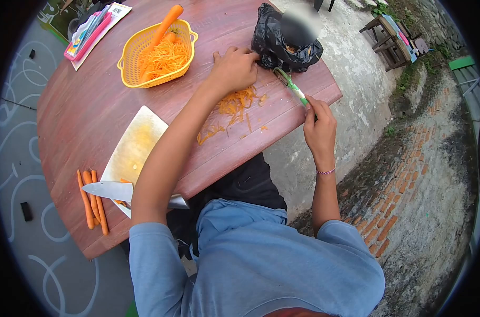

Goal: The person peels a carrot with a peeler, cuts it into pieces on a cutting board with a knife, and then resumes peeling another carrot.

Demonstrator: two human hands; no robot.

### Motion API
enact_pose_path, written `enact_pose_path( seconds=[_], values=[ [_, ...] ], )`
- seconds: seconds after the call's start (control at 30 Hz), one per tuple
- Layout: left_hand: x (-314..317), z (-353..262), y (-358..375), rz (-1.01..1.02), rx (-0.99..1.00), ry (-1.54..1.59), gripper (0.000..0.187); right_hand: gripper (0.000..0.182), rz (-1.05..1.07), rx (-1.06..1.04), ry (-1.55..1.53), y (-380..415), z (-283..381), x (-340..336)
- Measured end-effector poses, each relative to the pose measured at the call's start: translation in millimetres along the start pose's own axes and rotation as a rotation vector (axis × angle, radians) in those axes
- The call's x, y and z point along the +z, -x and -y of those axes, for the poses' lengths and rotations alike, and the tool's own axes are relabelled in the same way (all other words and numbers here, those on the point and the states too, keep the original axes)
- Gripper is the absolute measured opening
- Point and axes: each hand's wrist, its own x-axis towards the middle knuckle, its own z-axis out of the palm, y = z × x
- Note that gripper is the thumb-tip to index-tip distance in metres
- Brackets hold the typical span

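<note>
Two bare hands reach out over the reddish wooden tabletop [92, 132], and from where I stand the right hand [320, 124] is plainly closed round the green and white handle of a peeler [291, 85], whose metal head points towards a crumpled black plastic bag [271, 39] by the right-hand edge. The left hand [234, 68] is palm down with its fingers bent right beside the bag; whether they pinch anything I can't tell. Just below that hand, a loose heap of orange peelings [234, 104] trails towards the near edge, with small scraps around it. Farther over, towards the far edge, a yellow plastic basket [130, 63] holds a mound of shredded carrot [168, 59], with a whole carrot [168, 22] leaning up out of it. Nearer the person, a stained white cutting board [139, 138] lies partly under the left forearm, and a knife [109, 190] rests across it, its tip reaching over some slender whole carrots [100, 211] lying side by side near the near left corner. At the far left edge there's a pink case [89, 38] on a white sheet [118, 9].
</note>
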Motion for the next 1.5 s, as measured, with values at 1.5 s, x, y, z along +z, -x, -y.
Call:
enact_pose_path(
  seconds=[1.5],
  values=[
    [-80.6,38.6,139.0,-0.064,-0.328,0.673,0.047,0.055,0.26,-0.209,-0.125,-48.6,33.8,106.7]
  ],
)
